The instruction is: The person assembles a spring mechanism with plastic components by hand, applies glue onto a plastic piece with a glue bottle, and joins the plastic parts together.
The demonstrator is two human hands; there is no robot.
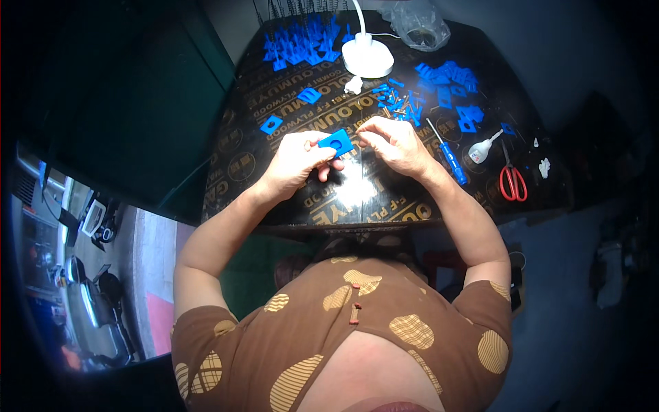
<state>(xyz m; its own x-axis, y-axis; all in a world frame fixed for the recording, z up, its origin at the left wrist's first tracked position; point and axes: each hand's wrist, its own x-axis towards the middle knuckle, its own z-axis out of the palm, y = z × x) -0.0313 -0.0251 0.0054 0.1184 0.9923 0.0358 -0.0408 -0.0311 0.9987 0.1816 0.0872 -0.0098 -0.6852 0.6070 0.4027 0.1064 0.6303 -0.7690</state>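
My left hand [292, 163] pinches a small blue square plate [344, 140] with a round recess, tilted above the table. Close to its right edge is my right hand [399, 147], thumb and forefinger pressed together; whatever is between those fingertips is too small to make out. Further left on the table lie a loose blue plate [272, 124] and another small group of blue plates [309, 95]. Beyond my right hand are scattered slim blue pieces and metal pins [400, 104].
A white lamp [367, 60] stands at the back, beside a clear plastic bag [420, 31]. Many blue parts [302, 48] cluster back left; more blue plates [449, 77] sit back right. A blue screwdriver [451, 162], white squeeze bottle [479, 150] and red-handled scissors [512, 184] lie right.
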